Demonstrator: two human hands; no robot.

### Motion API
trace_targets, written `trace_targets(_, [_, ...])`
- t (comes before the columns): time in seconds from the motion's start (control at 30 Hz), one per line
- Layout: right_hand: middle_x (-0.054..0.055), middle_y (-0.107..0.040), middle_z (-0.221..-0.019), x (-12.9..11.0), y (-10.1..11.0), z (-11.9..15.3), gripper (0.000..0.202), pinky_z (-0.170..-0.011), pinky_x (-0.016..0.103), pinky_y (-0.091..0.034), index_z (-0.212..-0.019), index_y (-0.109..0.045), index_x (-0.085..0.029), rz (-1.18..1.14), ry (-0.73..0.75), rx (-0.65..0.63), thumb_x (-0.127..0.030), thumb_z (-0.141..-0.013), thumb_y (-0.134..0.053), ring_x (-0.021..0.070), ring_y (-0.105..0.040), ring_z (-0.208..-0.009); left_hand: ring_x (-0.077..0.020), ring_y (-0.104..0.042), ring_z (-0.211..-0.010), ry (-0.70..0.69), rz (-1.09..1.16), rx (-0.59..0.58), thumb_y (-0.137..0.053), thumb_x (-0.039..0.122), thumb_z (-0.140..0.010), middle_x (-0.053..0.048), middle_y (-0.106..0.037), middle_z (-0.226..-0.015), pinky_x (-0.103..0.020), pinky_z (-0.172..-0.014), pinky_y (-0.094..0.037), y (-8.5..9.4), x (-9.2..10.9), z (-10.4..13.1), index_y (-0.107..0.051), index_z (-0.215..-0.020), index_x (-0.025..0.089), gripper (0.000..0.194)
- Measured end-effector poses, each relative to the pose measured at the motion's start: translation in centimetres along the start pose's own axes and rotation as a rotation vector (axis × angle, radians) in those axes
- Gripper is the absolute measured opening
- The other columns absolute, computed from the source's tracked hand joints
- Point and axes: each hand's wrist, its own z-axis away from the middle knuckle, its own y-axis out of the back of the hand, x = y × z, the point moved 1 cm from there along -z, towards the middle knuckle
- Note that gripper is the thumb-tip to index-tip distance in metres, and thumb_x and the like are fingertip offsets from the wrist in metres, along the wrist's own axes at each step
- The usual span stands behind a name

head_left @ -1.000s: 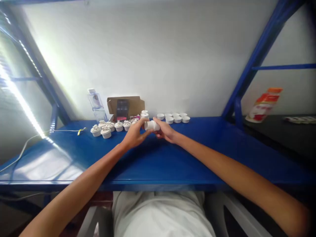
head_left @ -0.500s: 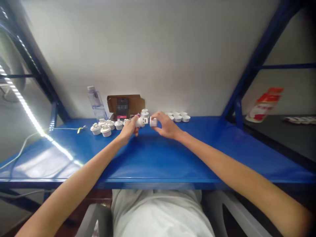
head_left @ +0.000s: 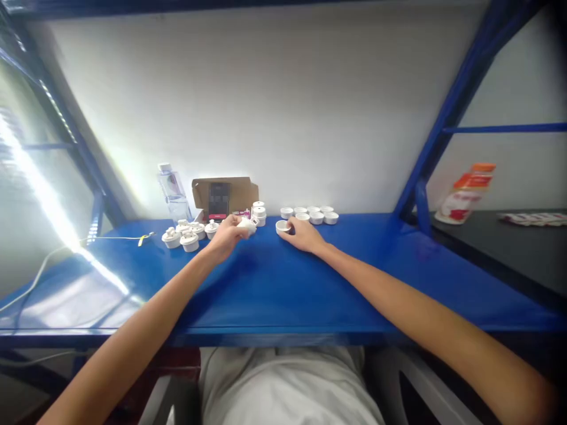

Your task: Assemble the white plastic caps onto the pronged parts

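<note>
My left hand (head_left: 225, 238) is closed around a white plastic fitting (head_left: 248, 225), held just above the blue table with one end towards the right. Its exact kind is too blurred to tell. My right hand (head_left: 306, 236) pinches a round white cup (head_left: 282, 226), open side up, at the front left of the other cups. Behind that hand stand several similar white cups (head_left: 330, 218) in two rows. To the left of my left hand are several white round pieces with knobbed tops (head_left: 189, 241). A small stack of white round parts (head_left: 259, 213) stands behind the fitting.
An open cardboard box (head_left: 243, 190) with a dark phone (head_left: 218, 200) leaning in it is at the back. Left of it stands a clear water bottle (head_left: 174, 192). A white cable (head_left: 115, 238) crosses the left side. On a dark surface at right stands an orange-capped bottle (head_left: 467, 195).
My hands have moved apart. My right hand has lowered the white cup from beside the fitting to the table by the other cups. My left hand has drawn slightly left with the fitting.
</note>
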Motion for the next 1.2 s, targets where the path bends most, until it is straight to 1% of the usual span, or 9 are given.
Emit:
trace_targets(0.13, [0.011,-0.069,-0.129,-0.5,0.7,0.3,0.043,-0.09,0.038,-0.05,-0.127,-0.06,-0.022,0.06,0.034,0.064,-0.044,-0.09,-0.063,0.0307,-0.065,-0.114,-0.0182,-0.064,-0.087,0.028,0.003,-0.057,-0.067,0.007,-0.054,-0.001,-0.063,-0.087,-0.031,-0.079,-0.048,-0.1,0.0,0.0,-0.052,-0.082,0.019,0.034])
trace_targets(0.2, [0.012,-0.064,-0.138,-1.5,1.3,0.6,0.042,-0.091,0.039,-0.05,-0.128,-0.06,-0.021,0.111,0.065,0.114,-0.039,-0.09,-0.063,0.032,-0.063,-0.118,-0.018,-0.064,-0.086,0.046,-0.009,-0.077,-0.066,0.007,-0.055,0.0,-0.063,-0.086,-0.032,-0.081,-0.048,-0.1,-0.1,0.0,-0.052,-0.083,0.019,0.033])
trace_targets(0.3, [0.011,-0.071,-0.123,-3.5,1.8,1.3,0.03,-0.086,0.038,-0.05,-0.118,-0.065,-0.022,0.15,0.089,0.095,-0.037,-0.093,-0.059,0.0304,-0.067,-0.107,-0.0171,-0.064,-0.082,0.088,0.009,-0.1,-0.064,0.008,-0.056,0.0,-0.064,-0.083,-0.031,-0.079,-0.048,-0.2,-0.2,0.0,-0.052,-0.081,0.018,0.03])
trace_targets(0.37, [0.009,-0.075,-0.112,-4.4,1.4,1.6,0.026,-0.083,0.037,-0.05,-0.11,-0.067,-0.023,0.151,0.098,0.013,-0.041,-0.095,-0.057,0.0292,-0.069,-0.101,-0.0168,-0.064,-0.081,0.116,0.05,-0.117,-0.065,0.008,-0.054,-0.001,-0.065,-0.082,-0.031,-0.079,-0.048,-0.3,-0.1,0.0,-0.052,-0.08,0.018,0.03])
trace_targets(0.43, [0.009,-0.074,-0.115,-4.8,0.7,1.8,0.03,-0.083,0.037,-0.05,-0.11,-0.068,-0.024,0.142,0.102,-0.067,-0.047,-0.094,-0.059,0.0297,-0.069,-0.104,-0.0174,-0.066,-0.083,0.135,0.091,-0.125,-0.066,0.008,-0.053,-0.001,-0.066,-0.083,-0.031,-0.082,-0.049,-0.4,0.1,0.1,-0.052,-0.08,0.018,0.032])
trace_targets(0.63, [0.015,-0.068,-0.13,-3.3,-1.2,1.4,0.042,-0.1,0.042,-0.047,-0.121,-0.065,-0.019,0.102,0.145,-0.105,-0.053,-0.096,-0.057,0.0327,-0.061,-0.123,-0.0187,-0.067,-0.084,0.165,0.108,-0.184,-0.069,0.007,-0.054,-0.003,-0.069,-0.086,-0.033,-0.084,-0.051,-0.6,0.4,0.4,-0.053,-0.081,0.018,0.033])
trace_targets(0.83, [0.014,-0.066,-0.132,-2.1,-1.4,0.5,0.044,-0.103,0.044,-0.045,-0.123,-0.062,-0.019,0.081,0.142,-0.133,-0.054,-0.099,-0.053,0.0312,-0.059,-0.125,-0.0192,-0.068,-0.084,0.209,0.077,-0.223,-0.073,0.011,-0.056,-0.002,-0.068,-0.085,-0.032,-0.083,-0.05,-1.2,0.4,0.8,-0.054,-0.082,0.018,0.033])
trace_targets(1.0, [0.015,-0.064,-0.133,-1.6,-1.3,0.1,0.046,-0.106,0.042,-0.044,-0.123,-0.062,-0.017,0.074,0.119,-0.135,-0.056,-0.098,-0.055,0.0303,-0.058,-0.127,-0.0172,-0.065,-0.082,0.138,0.064,-0.153,-0.066,0.009,-0.055,-0.002,-0.066,-0.084,-0.032,-0.083,-0.049,-1.0,0.6,0.7,-0.054,-0.083,0.018,0.031])
trace_targets(1.2, [0.014,-0.065,-0.133,-1.3,-1.4,0.3,0.041,-0.106,0.042,-0.044,-0.122,-0.063,-0.018,0.04,0.149,-0.099,-0.051,-0.098,-0.056,0.0294,-0.06,-0.124,-0.016,-0.062,-0.083,0.079,0.034,-0.105,-0.06,0.006,-0.05,-0.001,-0.065,-0.086,-0.028,-0.078,-0.047,-0.3,1.0,0.4,-0.06,-0.091,0.016,0.043])
